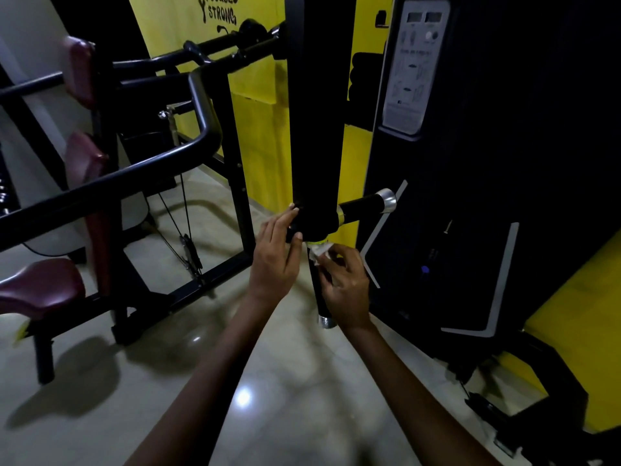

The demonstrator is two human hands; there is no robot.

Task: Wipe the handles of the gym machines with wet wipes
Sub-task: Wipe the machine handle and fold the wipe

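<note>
- I've got both hands up at the bottom of the thick black upright bar (317, 122) in the middle of the scene.
- My left hand (275, 260) lies against the left side of the bar's lower end, fingers (285, 218) fairly straight and close together, tips touching the black surface; the thumb presses just below.
- My right hand (346, 284) is just right of it, fingers curled and pinching a crumpled white wet wipe (319, 252).
- The wipe sits at the top of the lower handle (317, 290), a black grip angling down toward me and ending in a silver cap; the hand covers part of that grip.
- I cannot tell how tightly the wipe wraps the handle; only its upper folds show.
- A second handle (368, 205) sticks out to the right from the same bar, black with a silver end cap, untouched.
- Behind it on the right stands a dark machine housing (504, 129) with a pale instruction panel (413, 68).
- To the left, a curved black frame tube (141, 166) sweeps across, with maroon pads (84, 153) behind it and a maroon seat (38, 287) near the left edge.
- The far wall (262, 136) is yellow with black lettering, and the glossy floor (242, 381) throws back a light spot.
</note>
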